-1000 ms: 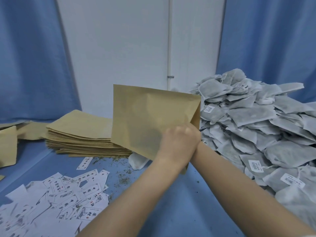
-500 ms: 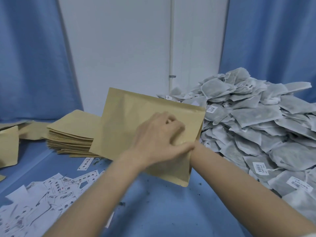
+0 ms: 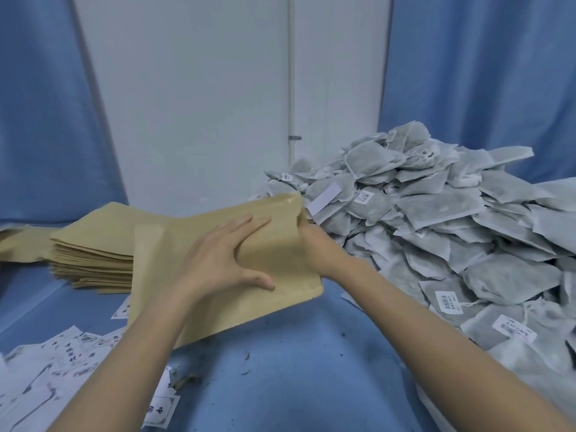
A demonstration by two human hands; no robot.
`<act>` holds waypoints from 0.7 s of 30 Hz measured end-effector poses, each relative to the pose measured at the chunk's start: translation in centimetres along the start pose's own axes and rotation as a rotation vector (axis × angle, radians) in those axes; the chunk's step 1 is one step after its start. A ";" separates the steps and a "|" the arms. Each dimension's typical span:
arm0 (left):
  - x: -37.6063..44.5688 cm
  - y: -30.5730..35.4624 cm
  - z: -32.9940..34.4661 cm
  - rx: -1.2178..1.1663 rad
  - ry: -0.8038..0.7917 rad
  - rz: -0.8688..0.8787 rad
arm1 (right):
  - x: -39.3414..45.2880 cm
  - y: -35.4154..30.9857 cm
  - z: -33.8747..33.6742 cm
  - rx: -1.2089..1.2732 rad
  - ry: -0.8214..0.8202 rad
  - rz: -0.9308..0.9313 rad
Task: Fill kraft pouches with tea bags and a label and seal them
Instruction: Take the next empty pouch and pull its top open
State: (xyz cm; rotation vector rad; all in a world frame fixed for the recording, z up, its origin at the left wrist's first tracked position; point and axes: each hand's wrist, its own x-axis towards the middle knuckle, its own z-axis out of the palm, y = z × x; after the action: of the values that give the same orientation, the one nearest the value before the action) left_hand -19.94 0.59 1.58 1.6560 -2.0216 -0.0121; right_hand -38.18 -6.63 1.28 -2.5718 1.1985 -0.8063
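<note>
Seen from the head camera, a kraft pouch point(image 3: 218, 275) is held tilted just above a blue table point(image 3: 296, 369), between a stack of flat pouches point(image 3: 93, 244) at left and a heap of tea bags point(image 3: 436, 232) at right. The left hand point(image 3: 224, 260) lies flat on the pouch's face, fingers straight and spread, while the right hand point(image 3: 318, 247) reaches into its open end, its fingers hidden, so their grip cannot be told. Printed labels point(image 3: 62, 363) lie scattered at lower left.
</note>
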 end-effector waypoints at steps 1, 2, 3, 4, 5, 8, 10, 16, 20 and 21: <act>0.0 -0.2 0.4 -0.064 0.034 -0.034 | -0.2 0.6 -0.1 0.054 0.073 -0.027; 0.2 -0.3 0.8 -0.106 0.063 -0.065 | -0.3 1.8 0.1 0.128 0.147 -0.021; 0.4 -0.4 1.1 -0.123 0.086 -0.093 | -0.2 2.8 0.0 0.184 0.185 0.044; 0.7 -0.6 1.5 -0.122 0.095 -0.117 | -0.1 3.6 -0.1 0.220 0.231 0.105; 1.0 -0.7 1.9 -0.107 0.101 -0.135 | 0.1 4.4 -0.1 0.228 0.276 0.172; 2.2 -1.0 2.8 -0.073 0.122 -0.162 | 1.5 7.0 0.5 0.162 0.388 0.289; 2.9 -1.1 3.2 -0.100 0.138 -0.169 | 2.8 8.0 0.8 0.145 0.420 0.316; 4.6 -2.6 3.8 -0.245 0.147 -0.179 | 6.7 9.5 1.2 0.184 0.412 0.329; 4.9 -3.5 3.9 -0.280 0.165 -0.204 | 7.9 10.0 1.7 0.195 0.476 0.373; 4.9 -3.6 3.9 -0.280 0.169 -0.207 | 7.8 10.0 1.8 0.253 0.493 0.388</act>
State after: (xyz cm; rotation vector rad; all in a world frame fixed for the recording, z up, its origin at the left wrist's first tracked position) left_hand -18.77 -6.05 -1.10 1.6192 -1.6349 -0.2107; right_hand -39.63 -19.15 -1.00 -1.9051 1.5386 -1.4304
